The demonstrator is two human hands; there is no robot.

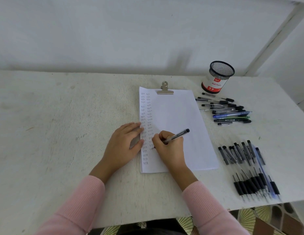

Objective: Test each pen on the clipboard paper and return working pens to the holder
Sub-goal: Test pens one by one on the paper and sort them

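White paper [178, 119] lies on a clipboard under a metal clip [165, 89], with two columns of small handwritten words down its left side. My right hand [168, 146] grips a clear black-capped pen [177, 135], its tip on the paper at the second column. My left hand [124, 143] rests flat on the table, its fingers pressing the paper's left edge. A black mesh pen holder [218, 77] with a red and white label stands at the back right; it looks empty.
Several pens [227, 110] lie in a loose pile in front of the holder, among them a blue and a green one. Another row of several black pens [249, 168] lies near the table's front right edge. A wall rises behind the white table [63, 116].
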